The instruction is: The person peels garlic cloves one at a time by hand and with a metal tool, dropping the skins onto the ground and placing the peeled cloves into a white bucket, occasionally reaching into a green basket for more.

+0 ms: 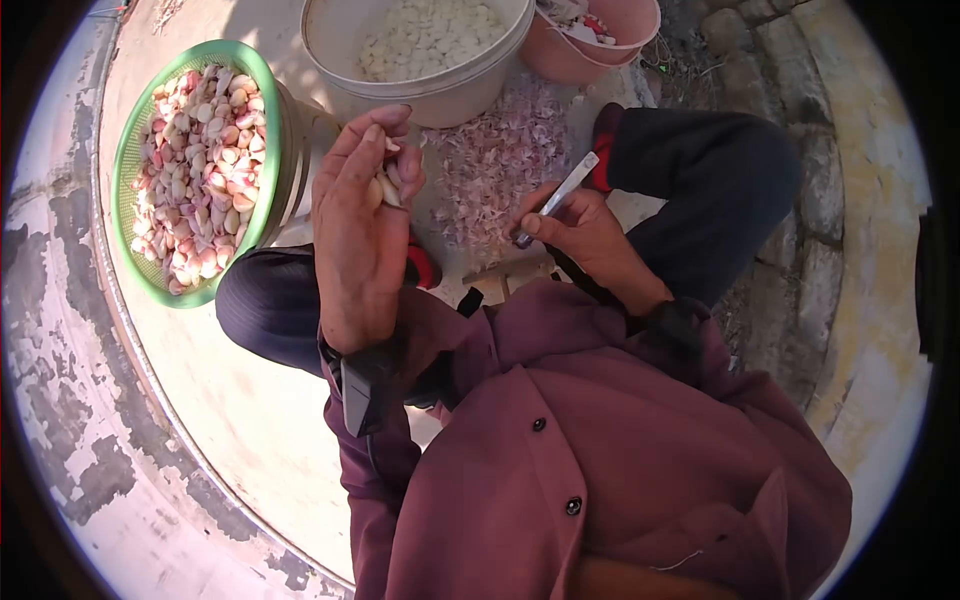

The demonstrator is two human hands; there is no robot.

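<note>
A lane opens between two hands, hemmed in by buckets, basket and bent legs.

The left hand (pixel 360 215) and right hand (pixel 588 238) stand well apart, leaving room to pass between them above scattered garlic skins (pixel 495 165); a knife (pixel 568 190) slants across the space just ahead of the right hand's fingers. Farther forward, the white bucket (pixel 445 102) walls off the way, with the pink bucket (pixel 570 60) beside it. The green basket (pixel 124 205) and left knee (pixel 262 302) crowd the left side, while the right leg (pixel 710 185) obstructs the right.
</note>
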